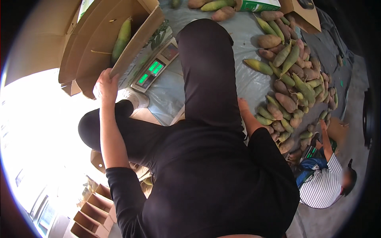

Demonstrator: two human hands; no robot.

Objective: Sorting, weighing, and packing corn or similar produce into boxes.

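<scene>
My left hand [105, 85] grips the near edge of an open cardboard box [137, 33], its fingers closed on the wall. Inside that box lies one long green radish [122, 39]. Beside the box, a digital scale [154, 68] shows lit green digits; the box seems to rest on or against it, though I cannot tell which. My right hand [242, 104] is down next to my right thigh, near the pile; my leg hides most of its fingers. To the right are heaped green radishes [303, 89] mixed with reddish-brown sweet potatoes [285, 102].
Plastic sheeting [248, 47] covers the floor. Another cardboard box [301, 18] stands at the far right, with a green-and-white carton [258, 5] next to it. Empty divided boxes [93, 214] are at the lower left. A co-worker in a striped shirt [321, 186] reaches toward the pile.
</scene>
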